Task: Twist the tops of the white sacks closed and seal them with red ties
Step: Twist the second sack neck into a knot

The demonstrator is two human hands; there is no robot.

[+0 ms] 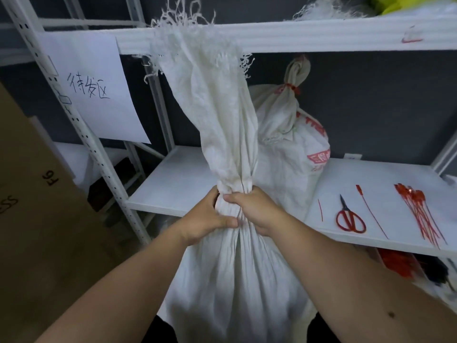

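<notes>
Sack (237,280) stands at centre frame, its gathered neck clenched in both my left hand (205,219) and right hand (254,210). Loosen either fist to fetch a tie and I reckon the twist unwinds (that frayed top is floppy). Red ties (420,214) lie at right on the shelf (180,184), past the scissors (350,217); the tied sack (296,144) crowds close behind
</notes>
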